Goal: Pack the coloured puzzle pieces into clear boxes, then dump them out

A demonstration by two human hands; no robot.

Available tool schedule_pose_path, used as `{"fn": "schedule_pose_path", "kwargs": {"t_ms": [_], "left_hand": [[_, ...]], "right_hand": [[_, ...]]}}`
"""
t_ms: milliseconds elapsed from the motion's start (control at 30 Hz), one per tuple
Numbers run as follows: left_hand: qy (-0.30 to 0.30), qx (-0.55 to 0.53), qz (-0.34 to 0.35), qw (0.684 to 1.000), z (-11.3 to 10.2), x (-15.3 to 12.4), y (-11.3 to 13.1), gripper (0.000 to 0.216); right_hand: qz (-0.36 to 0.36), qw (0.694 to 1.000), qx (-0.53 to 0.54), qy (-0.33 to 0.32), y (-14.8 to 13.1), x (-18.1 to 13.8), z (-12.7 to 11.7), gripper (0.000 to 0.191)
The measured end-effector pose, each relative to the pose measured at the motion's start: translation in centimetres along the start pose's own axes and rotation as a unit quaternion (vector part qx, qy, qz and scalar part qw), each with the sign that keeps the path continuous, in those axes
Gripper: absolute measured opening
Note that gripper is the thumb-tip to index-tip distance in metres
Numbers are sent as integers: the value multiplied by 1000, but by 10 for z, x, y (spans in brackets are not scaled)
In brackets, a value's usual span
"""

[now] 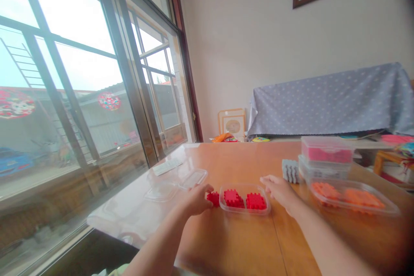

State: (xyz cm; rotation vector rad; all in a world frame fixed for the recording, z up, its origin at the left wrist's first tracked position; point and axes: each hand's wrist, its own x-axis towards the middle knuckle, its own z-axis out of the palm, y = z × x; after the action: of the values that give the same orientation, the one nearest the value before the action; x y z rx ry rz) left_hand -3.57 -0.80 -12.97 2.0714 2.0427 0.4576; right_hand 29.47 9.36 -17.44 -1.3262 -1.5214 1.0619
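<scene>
A clear plastic tray (pixel 244 212) sits on the wooden table (pixel 233 246) and holds two red toothed blocks (pixel 255 201). My left hand (pixel 196 199) is closed on a third red block (pixel 213 198) just outside the tray's left rim. My right hand (pixel 280 192) rests at the tray's right end with its fingers loosely apart, holding nothing that I can see.
Right of the tray lies a larger clear tray of orange blocks (pixel 351 198), behind it stacked lidded boxes (pixel 326 157) and grey blocks (pixel 290 171). Clear lids (pixel 192 178) lie on the left near the window. A cloth-covered piece of furniture (pixel 330 99) stands behind.
</scene>
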Motion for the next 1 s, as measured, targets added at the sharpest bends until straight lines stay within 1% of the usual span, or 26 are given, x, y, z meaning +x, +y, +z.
{"fn": "schedule_pose_path", "kwargs": {"t_ms": [100,200,267,333,367,500,600,667,767,867,1000], "left_hand": [[17,-23,14,1000,-1,4,-5,51],[55,-43,32,997,-9,7,-3,44],[81,-47,53,994,-16,8,7,39],[89,-41,82,992,-23,7,25,33],[87,-38,96,991,-25,7,36,31],[48,-29,163,985,-29,4,84,30],[5,-11,183,983,-26,3,115,28],[-18,0,183,983,-22,6,130,27],[-35,0,186,982,-10,11,140,27],[-34,-10,196,980,1,16,141,28],[-39,-10,205,978,3,14,140,29]], "right_hand": [[3,1000,3,3,-1,-1,0,40],[-5,1000,10,14,-5,-6,-1,39],[-11,1000,11,24,-9,-9,-1,38],[-11,999,14,31,-11,-10,-1,37],[-11,999,17,30,-12,-11,-1,37],[-16,999,25,24,-12,-10,-2,37],[-21,999,25,26,-11,-8,-2,38],[-21,999,28,27,-10,-7,-2,39],[-25,999,31,30,-9,-5,-2,40],[-28,999,30,35,-10,-5,-3,39],[-34,998,29,43,-14,-8,-3,38]]}}
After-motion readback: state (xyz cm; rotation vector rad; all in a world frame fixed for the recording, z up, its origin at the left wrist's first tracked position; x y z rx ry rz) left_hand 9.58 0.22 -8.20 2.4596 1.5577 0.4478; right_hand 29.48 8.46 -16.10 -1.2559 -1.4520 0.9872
